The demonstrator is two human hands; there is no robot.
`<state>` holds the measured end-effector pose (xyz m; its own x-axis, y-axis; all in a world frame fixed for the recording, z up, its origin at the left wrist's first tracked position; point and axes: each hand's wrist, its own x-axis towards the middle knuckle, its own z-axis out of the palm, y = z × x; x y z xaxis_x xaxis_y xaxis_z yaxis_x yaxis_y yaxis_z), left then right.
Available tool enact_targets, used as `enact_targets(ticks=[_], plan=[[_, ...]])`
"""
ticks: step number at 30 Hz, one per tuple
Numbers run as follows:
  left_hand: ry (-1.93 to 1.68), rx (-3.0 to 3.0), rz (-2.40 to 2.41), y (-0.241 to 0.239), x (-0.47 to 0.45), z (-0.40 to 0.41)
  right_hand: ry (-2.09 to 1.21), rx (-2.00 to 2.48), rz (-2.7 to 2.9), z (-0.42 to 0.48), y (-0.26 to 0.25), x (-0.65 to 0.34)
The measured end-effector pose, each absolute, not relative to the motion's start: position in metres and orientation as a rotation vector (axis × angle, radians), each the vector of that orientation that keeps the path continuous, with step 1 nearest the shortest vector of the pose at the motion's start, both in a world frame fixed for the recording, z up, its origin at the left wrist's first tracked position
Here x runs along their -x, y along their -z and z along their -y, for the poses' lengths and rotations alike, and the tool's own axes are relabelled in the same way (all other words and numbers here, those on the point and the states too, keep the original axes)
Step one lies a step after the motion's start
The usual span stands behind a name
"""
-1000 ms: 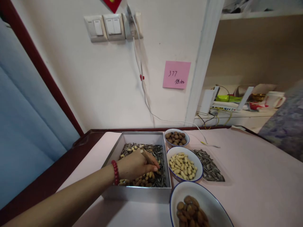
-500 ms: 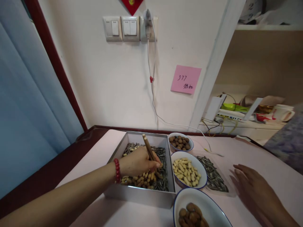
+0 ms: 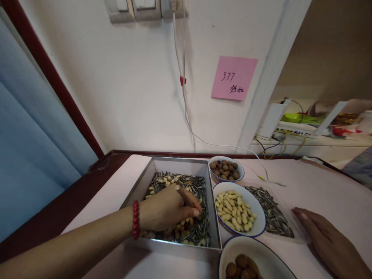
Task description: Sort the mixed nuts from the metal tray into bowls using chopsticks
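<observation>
My left hand (image 3: 162, 209), wearing a red bead bracelet, is closed around a pair of wooden chopsticks (image 3: 183, 195) inside a grey metal box (image 3: 174, 250). The chopsticks' tips point down by the box's right side, partly hidden by my fingers; whether they grip anything I cannot tell. In the box lie striped sunflower seeds (image 3: 203, 232) mixed with peanuts (image 3: 167, 180) and brown nuts. My right hand (image 3: 334, 242) lies with fingers stretched out at the right edge of a clear tray (image 3: 300, 234) of sunflower seeds (image 3: 271, 213), seemingly touching it.
Right of the box stand three blue-rimmed white bowls: one with round brown nuts (image 3: 225, 170), one with peanuts (image 3: 235, 211), and a front one (image 3: 270, 255) with larger brown nuts. A white cable (image 3: 232, 146) runs down the wall onto the table. A router (image 3: 270, 120) sits on the shelf.
The view has tilted down and come closer. My right hand has come up to the tray's edge. My left hand has turned slightly, and the chopsticks lean lower in the box.
</observation>
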<state>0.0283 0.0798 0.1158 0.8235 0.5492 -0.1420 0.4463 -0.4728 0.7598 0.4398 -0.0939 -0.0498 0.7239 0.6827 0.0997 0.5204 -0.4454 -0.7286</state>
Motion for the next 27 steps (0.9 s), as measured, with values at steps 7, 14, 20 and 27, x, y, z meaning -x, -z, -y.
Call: enact_targets(ticks=[7, 14, 20, 27], plan=[[-0.121, -2.149, -0.875, -0.120, -0.037, -0.080, -0.278, 2.146, 0.921, 0.094, 0.046, -0.434], [-0.249, -1.696, -0.969, -0.117, -0.033, -0.091, -0.253, 2.119, 0.883, 0.094, 0.051, -0.437], [-0.433, -1.533, -1.018, -0.148, -0.005, -0.089, -0.264, 2.094, 0.868, 0.091, 0.046, -0.432], [-0.601, -1.570, -0.945, -0.172, -0.019, -0.073, -0.241, 2.042, 0.930, 0.089, 0.035, -0.417]])
